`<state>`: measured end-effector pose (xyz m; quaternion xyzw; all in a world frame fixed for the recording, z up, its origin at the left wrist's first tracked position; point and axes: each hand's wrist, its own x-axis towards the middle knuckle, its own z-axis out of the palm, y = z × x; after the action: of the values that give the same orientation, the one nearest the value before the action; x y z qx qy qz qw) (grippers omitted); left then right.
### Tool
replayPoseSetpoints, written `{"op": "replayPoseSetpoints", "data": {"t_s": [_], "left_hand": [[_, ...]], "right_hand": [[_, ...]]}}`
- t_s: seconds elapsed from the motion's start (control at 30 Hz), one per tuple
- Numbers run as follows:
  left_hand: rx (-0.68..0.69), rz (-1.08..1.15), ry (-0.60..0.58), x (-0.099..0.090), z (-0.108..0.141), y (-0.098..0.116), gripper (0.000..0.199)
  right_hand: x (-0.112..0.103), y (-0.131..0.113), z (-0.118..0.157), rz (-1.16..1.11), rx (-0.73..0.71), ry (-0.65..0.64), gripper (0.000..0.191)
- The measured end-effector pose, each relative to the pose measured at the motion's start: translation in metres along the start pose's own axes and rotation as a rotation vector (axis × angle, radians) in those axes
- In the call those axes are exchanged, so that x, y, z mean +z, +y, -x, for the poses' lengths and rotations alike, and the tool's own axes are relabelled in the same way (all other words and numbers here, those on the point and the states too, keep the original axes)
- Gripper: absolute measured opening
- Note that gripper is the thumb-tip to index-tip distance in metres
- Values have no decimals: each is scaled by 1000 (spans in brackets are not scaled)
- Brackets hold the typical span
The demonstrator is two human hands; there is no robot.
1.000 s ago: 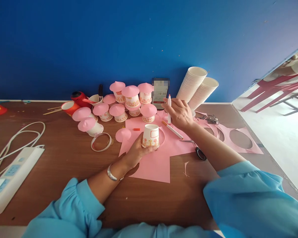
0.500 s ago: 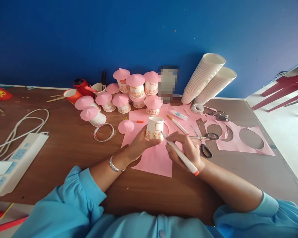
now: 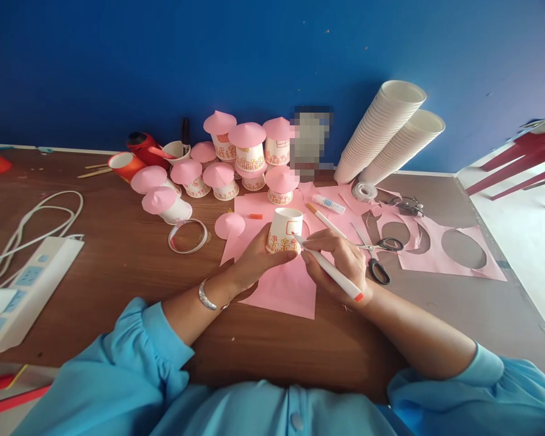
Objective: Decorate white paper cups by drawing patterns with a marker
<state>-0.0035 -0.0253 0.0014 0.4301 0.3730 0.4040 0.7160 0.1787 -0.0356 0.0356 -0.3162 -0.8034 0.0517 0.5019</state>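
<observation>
My left hand (image 3: 255, 261) is closed around a white paper cup (image 3: 281, 231), its thumb along the bottom edge. Red and yellow flowers are drawn low on the cup, with a red square outline above them. In my right hand (image 3: 338, 261) is a white marker pen (image 3: 333, 275) with an orange-red end, its tip touching the cup at the square. Below both hands lies pink paper (image 3: 288, 290). A pink paper cone (image 3: 229, 225) and a small orange-red pen cap (image 3: 255, 216) lie left of the cup.
Several cups with pink cone roofs (image 3: 247, 148) stand against the blue wall. Tall stacks of paper cups (image 3: 381, 130) lean there too. Scissors (image 3: 379, 271), a glue stick (image 3: 329, 203), another marker (image 3: 324, 219) and a tape roll (image 3: 364, 191) lie rightward. A power strip (image 3: 31, 293) sits left.
The marker tip has moved up slightly, from the square's lower right corner to inside its lower part. The camera view has shifted a little; my left hand still holds the cup.
</observation>
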Motion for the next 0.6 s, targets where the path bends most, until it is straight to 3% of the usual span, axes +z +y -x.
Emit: {"op": "replayPoseSetpoints", "data": {"t_s": [0.6], "left_hand": [[37,-41,10,-1,-1,-2,48]], "right_hand": [[7,3,4,76,-21,-27,18]]}}
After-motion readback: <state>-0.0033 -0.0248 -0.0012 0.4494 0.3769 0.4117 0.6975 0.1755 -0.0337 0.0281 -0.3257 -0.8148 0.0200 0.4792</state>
